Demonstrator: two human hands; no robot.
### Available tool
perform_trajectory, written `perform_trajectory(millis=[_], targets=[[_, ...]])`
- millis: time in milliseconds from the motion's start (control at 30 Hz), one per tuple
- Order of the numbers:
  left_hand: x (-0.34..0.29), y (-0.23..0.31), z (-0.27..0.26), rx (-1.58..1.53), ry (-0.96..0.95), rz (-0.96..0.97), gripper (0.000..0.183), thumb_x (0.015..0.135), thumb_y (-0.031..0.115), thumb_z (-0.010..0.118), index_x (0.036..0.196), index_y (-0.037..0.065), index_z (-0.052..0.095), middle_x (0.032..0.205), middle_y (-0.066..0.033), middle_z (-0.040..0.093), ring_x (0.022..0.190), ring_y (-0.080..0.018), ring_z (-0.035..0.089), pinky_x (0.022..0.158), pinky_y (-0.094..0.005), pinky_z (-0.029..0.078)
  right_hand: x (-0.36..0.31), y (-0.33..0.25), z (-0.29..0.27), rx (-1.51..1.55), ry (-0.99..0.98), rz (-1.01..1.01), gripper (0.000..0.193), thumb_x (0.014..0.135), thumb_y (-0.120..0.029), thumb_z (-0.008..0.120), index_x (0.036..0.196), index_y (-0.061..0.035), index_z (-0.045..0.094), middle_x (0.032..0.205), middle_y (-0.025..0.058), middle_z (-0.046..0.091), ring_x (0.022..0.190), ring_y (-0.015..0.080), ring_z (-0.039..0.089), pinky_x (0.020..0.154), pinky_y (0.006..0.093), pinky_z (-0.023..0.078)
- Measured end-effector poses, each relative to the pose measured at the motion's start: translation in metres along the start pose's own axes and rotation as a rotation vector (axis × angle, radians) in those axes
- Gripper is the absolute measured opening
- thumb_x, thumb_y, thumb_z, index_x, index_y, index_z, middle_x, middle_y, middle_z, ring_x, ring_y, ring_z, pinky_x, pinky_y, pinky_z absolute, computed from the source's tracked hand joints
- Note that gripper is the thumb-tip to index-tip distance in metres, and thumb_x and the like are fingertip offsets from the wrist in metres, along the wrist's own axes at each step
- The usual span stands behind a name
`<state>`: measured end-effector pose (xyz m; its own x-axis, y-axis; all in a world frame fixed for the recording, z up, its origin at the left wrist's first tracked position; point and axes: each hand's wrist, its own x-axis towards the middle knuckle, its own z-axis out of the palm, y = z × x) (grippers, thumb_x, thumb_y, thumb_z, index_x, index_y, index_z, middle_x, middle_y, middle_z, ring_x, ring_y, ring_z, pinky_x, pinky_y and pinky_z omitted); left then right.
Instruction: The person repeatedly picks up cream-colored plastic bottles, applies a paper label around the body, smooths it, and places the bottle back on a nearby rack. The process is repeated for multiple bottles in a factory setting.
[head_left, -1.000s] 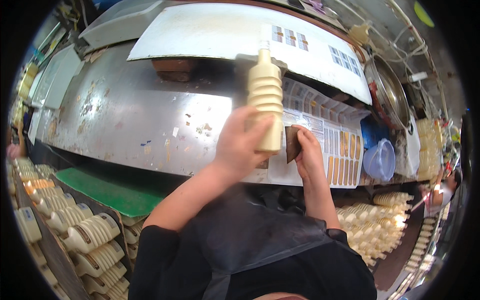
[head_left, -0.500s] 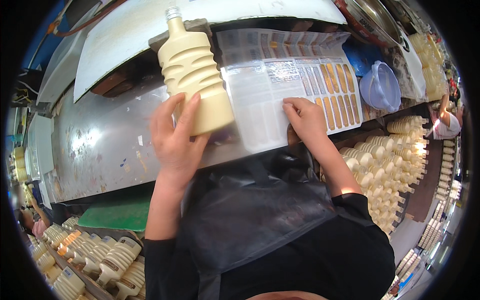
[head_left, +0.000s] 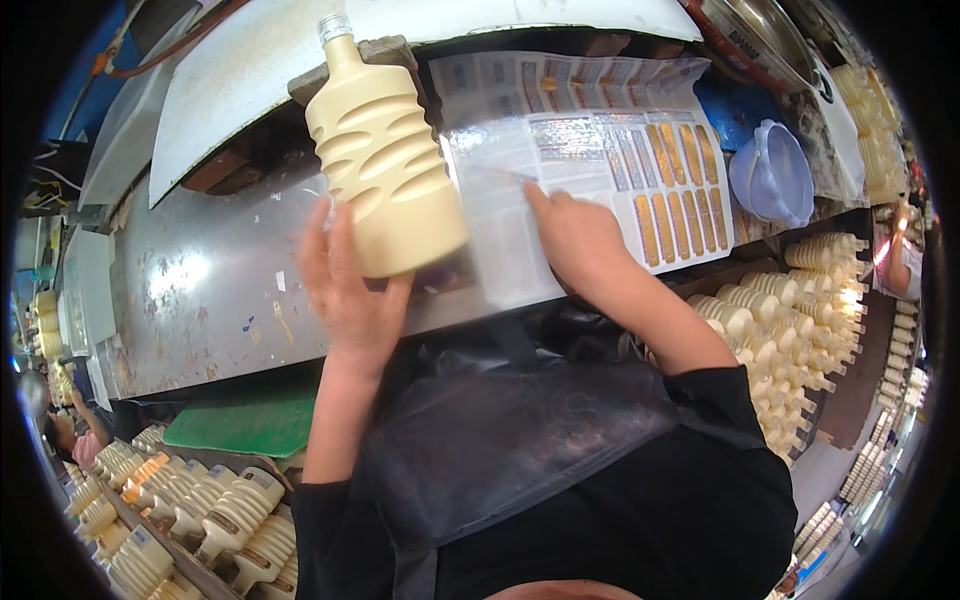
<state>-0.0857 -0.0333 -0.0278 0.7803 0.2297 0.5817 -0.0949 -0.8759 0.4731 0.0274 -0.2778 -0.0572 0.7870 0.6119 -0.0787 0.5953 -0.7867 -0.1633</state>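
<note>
A cream plastic bottle (head_left: 385, 160) with ridged oval hollows lies tilted on a dark block (head_left: 392, 50), its clear-threaded neck pointing away from me. My left hand (head_left: 345, 285) is at its lower left side, blurred, with fingers stretched and apart and the thumb by the base. Over the label sheet (head_left: 600, 180) is my right hand (head_left: 585, 240), fingers drawn together and the index finger reaching left. A faint pale edge shows at that fingertip; whatever is held there is too thin to make out. Gold strip labels (head_left: 665, 225) fill the sheet's right part, while its left part is bare backing.
A lilac bucket (head_left: 770, 175) stands right of the sheet. Many cream bottles (head_left: 780, 310) stand in rows at the right, and more (head_left: 235, 510) lie at lower left near a green board (head_left: 240, 425). The metal table (head_left: 190, 310) carries small scraps. Other people work at both far edges.
My right hand has moved left across the sheet toward the bottle. My left fingers have slid off the bottle's front to its left side. The bottle appears nearly where it was.
</note>
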Motion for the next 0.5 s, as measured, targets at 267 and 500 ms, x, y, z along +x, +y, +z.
perform_trajectory(millis=[267,500], targets=[[-0.003,-0.018,0.004,-0.222,-0.065,-0.105,0.086,0.072,0.01,0.092,0.147,0.006,0.05,0.146,-0.0128,0.045,0.132,-0.026,0.05,0.097,-0.0344,0.052,-0.114,-0.008,-0.004,0.37,0.026,0.275,0.035,0.091,-0.011,0.065,0.124,-0.0003,0.064,0.084,0.0154,0.068,0.071,0.0287,0.068,0.064,0.0412,0.053],[-0.003,-0.016,-0.002,-0.282,-0.088,-0.128,0.095,0.075,0.02,0.09,0.153,0.005,0.039,0.147,-0.0163,0.042,0.133,-0.0299,0.048,0.101,-0.0403,0.049,-0.104,-0.006,0.022,1.191,0.185,0.782,0.046,0.096,-0.037,0.073,0.069,-0.0008,0.062,0.054,0.0004,0.054,0.042,0.0081,0.045,0.043,0.0254,0.032]])
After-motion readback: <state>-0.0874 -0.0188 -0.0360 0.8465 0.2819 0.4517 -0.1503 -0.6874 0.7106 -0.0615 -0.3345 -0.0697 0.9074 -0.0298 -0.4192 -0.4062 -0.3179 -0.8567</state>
